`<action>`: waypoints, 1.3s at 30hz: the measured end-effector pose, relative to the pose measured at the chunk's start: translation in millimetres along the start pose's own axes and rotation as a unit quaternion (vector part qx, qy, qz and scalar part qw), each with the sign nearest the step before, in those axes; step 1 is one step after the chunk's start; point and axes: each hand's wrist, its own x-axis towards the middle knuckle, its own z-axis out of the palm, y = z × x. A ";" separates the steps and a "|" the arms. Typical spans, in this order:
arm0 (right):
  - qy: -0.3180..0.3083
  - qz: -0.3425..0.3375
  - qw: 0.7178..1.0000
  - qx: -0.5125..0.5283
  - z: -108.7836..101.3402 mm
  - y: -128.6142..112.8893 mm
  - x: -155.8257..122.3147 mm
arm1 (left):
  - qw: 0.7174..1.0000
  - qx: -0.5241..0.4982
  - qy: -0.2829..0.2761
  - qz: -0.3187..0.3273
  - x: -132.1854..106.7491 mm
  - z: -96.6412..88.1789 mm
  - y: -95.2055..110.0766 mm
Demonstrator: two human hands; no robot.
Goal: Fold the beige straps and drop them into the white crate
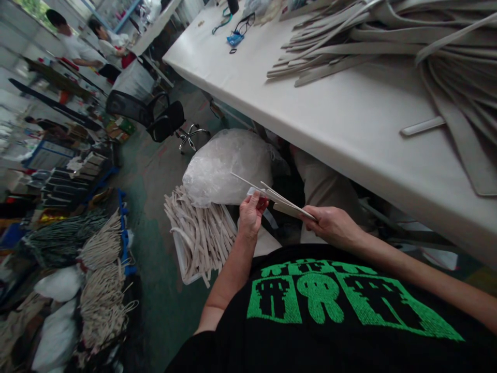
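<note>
Several thin beige straps (285, 200) are in front of my body, their near ends gripped in my right hand (328, 223). The straps fan slightly apart toward their far ends, and one thin end sticks out beyond the rest. My left hand (252, 210) is closed in a pinch on a small white piece (254, 191), right beside the far ends of the straps. I cannot tell whether the left fingers also touch the straps. A pale strip (269, 218) hangs just below, between the hands.
A white worktable (240, 77) bears a heap of beige straps (349, 46), glasses (246, 22) and a blue packet (235, 39). On the floor are a stuffed plastic bag (229, 163), a bin of straps (202, 235) and a black chair (165, 119). People work far left.
</note>
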 end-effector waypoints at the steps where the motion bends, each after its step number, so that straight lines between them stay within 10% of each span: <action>1: -0.003 -0.002 1.000 -0.010 0.4 0.5 0.6 | 1.000 -0.001 0.001 -0.003 0.7 -0.3 -1.0; 17: 0.015 -0.027 0.990 -0.134 14.3 1.1 2.8 | 0.999 0.030 -0.040 0.011 2.8 -5.3 -17.2; 22: -0.012 0.023 0.999 0.021 9.8 -3.8 17.4 | 0.994 0.083 -0.064 0.028 -5.3 -3.4 -26.9; 29: -0.220 0.116 0.818 0.519 9.4 8.9 33.7 | 0.991 0.078 -0.084 0.073 -10.3 -3.6 -21.4; 39: 0.011 0.138 0.867 0.478 29.1 39.0 41.9 | 0.994 0.071 -0.031 0.071 -5.4 -16.7 -26.5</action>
